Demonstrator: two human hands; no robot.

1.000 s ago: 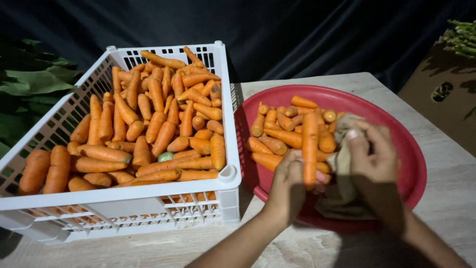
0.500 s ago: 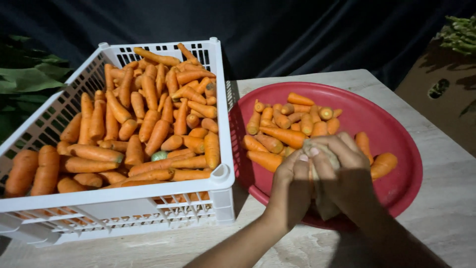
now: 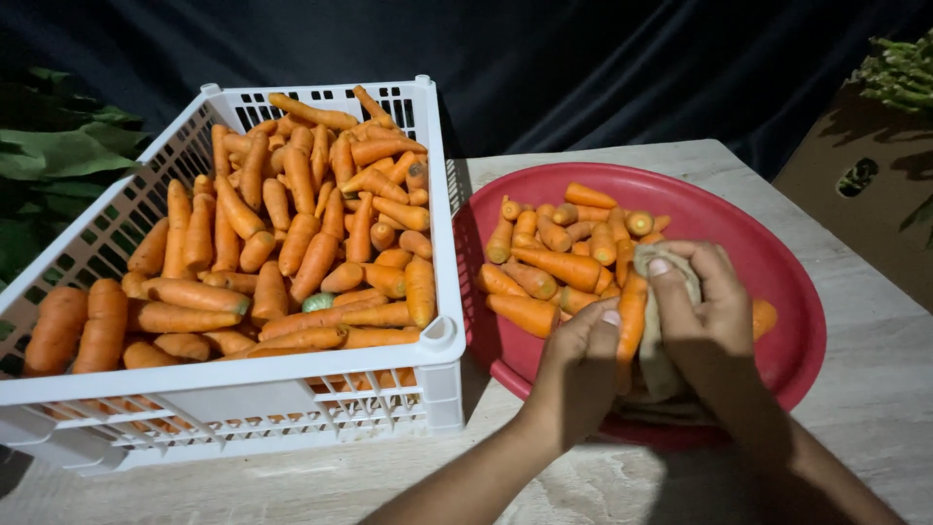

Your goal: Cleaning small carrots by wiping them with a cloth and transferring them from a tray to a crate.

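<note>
Carrot point(image 3: 632, 316): you hold it upright over the near side of the red tray point(image 3: 787, 292), long axis running away from you, between your two hands.
Left hand point(image 3: 578, 374): closed around the carrot's lower end, just left of it.
Right hand point(image 3: 705, 321): clamped on a beige cloth point(image 3: 656, 365), pressed against the carrot's right side; both hands equally near.
Textures: the carrot is smooth, tapered and orange; the cloth is soft and crumpled.
Surroundings: a white plastic crate point(image 3: 428, 350) heaped with carrots sits left on the pale table point(image 3: 875, 408).
</note>
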